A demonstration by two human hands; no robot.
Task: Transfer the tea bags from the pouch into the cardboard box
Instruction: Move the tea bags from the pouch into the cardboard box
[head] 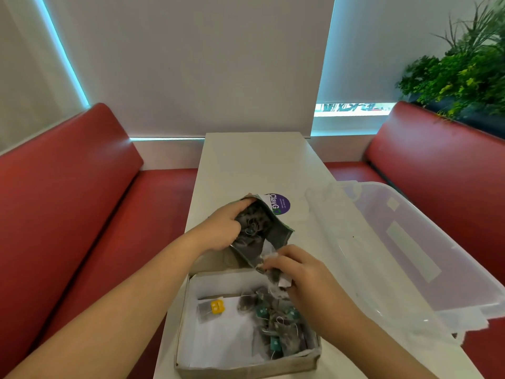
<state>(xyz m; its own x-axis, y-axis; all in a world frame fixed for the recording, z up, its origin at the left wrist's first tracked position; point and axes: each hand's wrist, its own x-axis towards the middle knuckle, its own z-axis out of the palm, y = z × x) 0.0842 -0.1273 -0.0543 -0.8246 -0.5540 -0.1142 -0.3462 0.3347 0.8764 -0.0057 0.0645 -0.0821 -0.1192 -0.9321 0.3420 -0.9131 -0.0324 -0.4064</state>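
Observation:
My left hand (224,228) holds the open pouch (255,235) by its left rim, above the far edge of the cardboard box (246,366). The pouch is grey inside with a green edge, and dark tea bags show in its mouth. My right hand (297,272) is closed on a tea bag (274,277) with a white tag, just outside the pouch's lower lip and over the box. Inside the white-lined box lie several tea bags with teal tags (276,326) on the right and one with a yellow tag (216,307) on the left.
The narrow white table (254,160) runs away from me between two red benches (68,201). A clear plastic bin (404,247) sits at the right, overhanging the table edge. A purple round sticker (281,204) lies behind the pouch. Green plants (459,72) stand at far right.

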